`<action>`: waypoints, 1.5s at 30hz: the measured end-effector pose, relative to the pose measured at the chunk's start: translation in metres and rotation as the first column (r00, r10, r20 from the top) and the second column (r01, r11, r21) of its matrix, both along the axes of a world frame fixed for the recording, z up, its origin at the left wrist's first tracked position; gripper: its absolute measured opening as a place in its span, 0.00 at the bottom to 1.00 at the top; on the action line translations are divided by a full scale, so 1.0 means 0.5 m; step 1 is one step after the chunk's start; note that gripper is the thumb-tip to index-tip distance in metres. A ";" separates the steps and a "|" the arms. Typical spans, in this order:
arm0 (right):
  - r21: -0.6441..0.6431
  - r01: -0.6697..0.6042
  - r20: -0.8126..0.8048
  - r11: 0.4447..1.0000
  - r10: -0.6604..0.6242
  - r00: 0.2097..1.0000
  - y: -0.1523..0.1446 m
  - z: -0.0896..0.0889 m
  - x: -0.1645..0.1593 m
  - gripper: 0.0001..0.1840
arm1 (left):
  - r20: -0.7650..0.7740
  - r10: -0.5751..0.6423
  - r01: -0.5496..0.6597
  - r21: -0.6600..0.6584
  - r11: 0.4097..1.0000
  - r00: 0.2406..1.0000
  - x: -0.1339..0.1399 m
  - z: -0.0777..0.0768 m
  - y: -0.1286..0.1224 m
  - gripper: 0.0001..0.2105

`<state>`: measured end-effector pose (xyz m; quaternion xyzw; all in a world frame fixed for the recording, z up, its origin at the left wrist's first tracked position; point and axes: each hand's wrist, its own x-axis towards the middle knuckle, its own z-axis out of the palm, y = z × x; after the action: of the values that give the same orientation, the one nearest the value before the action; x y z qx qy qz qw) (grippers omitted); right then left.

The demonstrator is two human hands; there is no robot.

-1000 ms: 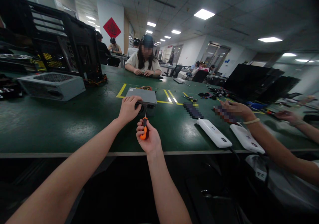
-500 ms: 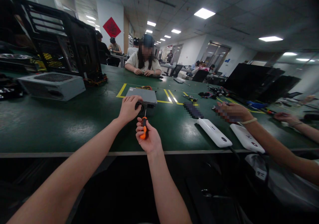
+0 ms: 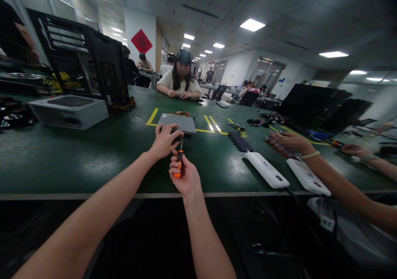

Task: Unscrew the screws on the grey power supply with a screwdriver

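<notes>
A small grey metal computer power supply [image 3: 180, 123] lies on the green table, coloured wires at its back. My left hand [image 3: 165, 141] grips its near left edge with bent fingers; the index finger and thumb reach close to the screwdriver's shaft. Whether they touch the shaft I cannot tell. My right hand [image 3: 189, 175] is closed around the orange and black handle of a screwdriver [image 3: 180, 163]. Its thin shaft points up and away, the tip at the power supply's near face. The screw spot there is hidden or too small to make out.
Left stand a larger grey power supply [image 3: 70, 111] and an open black computer case [image 3: 83, 60]. On the right lie a blurred-out phone [image 3: 240, 141], white power banks [image 3: 266, 169] and cables [image 3: 266, 118]. A co-worker's hand [image 3: 293, 143] is at right; another person [image 3: 180, 78] sits opposite.
My left hand's index finger and thumb have shifted right, toward the screwdriver shaft. The right hand keeps its hold on the screwdriver. The view has tilted slightly upward.
</notes>
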<state>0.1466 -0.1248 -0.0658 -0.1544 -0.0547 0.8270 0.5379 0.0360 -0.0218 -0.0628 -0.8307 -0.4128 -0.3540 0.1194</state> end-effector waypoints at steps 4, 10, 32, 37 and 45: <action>-0.061 0.049 -0.025 0.997 -0.051 0.998 0.001 -0.001 0.001 0.14 | 0.004 -0.008 0.008 0.003 1.000 1.000 0.000 -0.001 0.000 0.10; 0.001 -0.014 -0.042 1.000 0.014 0.999 -0.001 -0.001 0.002 0.17 | 0.030 -0.001 0.002 -0.026 1.000 1.000 0.000 0.000 0.003 0.12; -0.042 0.027 -0.057 0.999 -0.029 0.998 -0.001 -0.004 0.001 0.16 | 0.421 0.060 0.137 -0.421 0.896 0.905 0.017 0.015 -0.012 0.10; 0.006 -0.001 -0.018 1.000 0.001 1.000 -0.001 -0.005 -0.001 0.17 | 0.639 0.103 0.494 -0.677 0.546 0.762 0.013 0.005 0.009 0.15; -0.065 0.025 -0.049 0.998 -0.028 0.998 0.000 -0.001 0.000 0.15 | 0.728 0.191 0.652 -0.679 0.338 0.659 0.020 0.008 0.001 0.11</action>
<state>0.1467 -0.1247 -0.0662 -0.1516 -0.0128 0.8248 0.5446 0.0459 -0.0215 -0.0588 -0.5978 -0.4079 -0.3637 -0.5864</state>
